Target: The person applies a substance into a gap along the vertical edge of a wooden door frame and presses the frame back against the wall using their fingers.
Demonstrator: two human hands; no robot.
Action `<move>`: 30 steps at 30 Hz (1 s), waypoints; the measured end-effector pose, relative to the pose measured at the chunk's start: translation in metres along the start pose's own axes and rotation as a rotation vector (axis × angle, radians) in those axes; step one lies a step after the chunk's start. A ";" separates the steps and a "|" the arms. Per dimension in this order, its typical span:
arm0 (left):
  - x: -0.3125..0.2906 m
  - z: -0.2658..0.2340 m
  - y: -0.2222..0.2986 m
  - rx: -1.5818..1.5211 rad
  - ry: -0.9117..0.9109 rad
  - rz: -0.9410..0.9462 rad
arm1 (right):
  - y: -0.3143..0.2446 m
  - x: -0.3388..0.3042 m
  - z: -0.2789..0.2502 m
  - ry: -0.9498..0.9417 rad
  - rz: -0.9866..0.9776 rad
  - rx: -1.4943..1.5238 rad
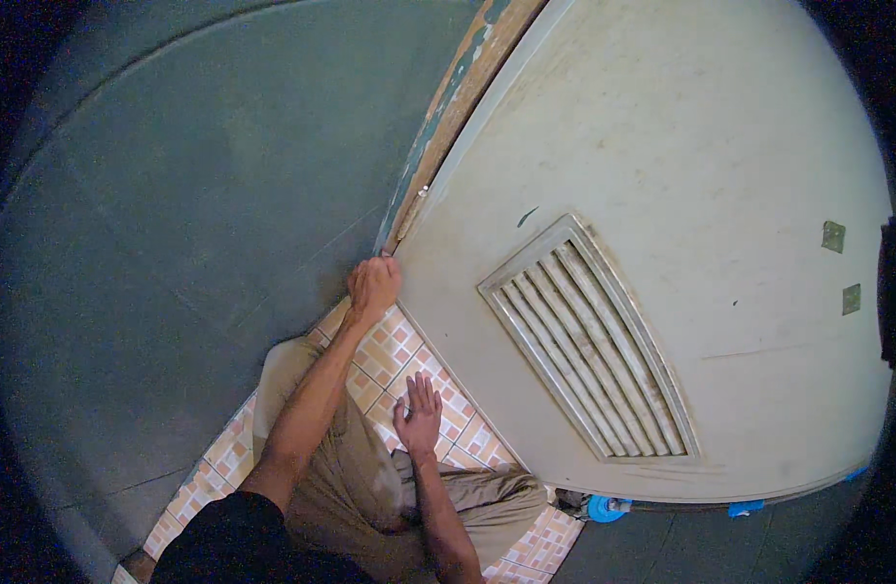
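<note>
My left hand [374,284] is closed at the foot of a wooden door frame [446,131] with peeling green paint. Its curled fingers hide whatever they hold, if anything. Just above it, a rusty hinge [412,214] sits between the frame and a white door [759,165]. My right hand [421,417] hovers over or rests on the tiled floor [370,368], palm down with fingers stretched out; I cannot tell whether it touches. Nothing shows in it. The door's lower edge runs just right of this hand.
A slatted vent [589,341] is set low in the door. A dark green-grey wall [195,195] fills the left side. My bent legs in tan trousers [341,467] are below my hands. A round blue object [604,508] lies by the door's near bottom corner.
</note>
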State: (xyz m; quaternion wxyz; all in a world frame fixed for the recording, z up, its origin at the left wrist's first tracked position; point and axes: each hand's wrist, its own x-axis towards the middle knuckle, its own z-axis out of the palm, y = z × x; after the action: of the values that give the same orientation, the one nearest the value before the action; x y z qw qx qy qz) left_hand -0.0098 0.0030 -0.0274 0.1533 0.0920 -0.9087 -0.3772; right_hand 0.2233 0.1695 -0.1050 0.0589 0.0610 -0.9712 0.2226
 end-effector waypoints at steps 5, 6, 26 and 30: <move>-0.001 -0.002 0.006 0.014 -0.013 -0.008 | 0.002 0.000 -0.001 -0.022 0.024 -0.015; -0.001 -0.006 0.010 -0.013 0.008 0.005 | 0.002 0.000 -0.001 -0.017 0.017 -0.016; -0.003 -0.002 0.010 0.032 0.116 0.143 | 0.004 -0.001 -0.002 0.007 0.011 -0.008; 0.000 0.003 0.002 -0.030 0.038 0.010 | 0.001 0.000 -0.001 -0.002 0.013 0.003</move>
State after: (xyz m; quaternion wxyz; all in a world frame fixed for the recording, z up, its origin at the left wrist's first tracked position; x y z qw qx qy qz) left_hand -0.0107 0.0059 -0.0279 0.1739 0.0921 -0.9002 -0.3884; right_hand 0.2229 0.1702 -0.1046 0.0566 0.0549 -0.9713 0.2245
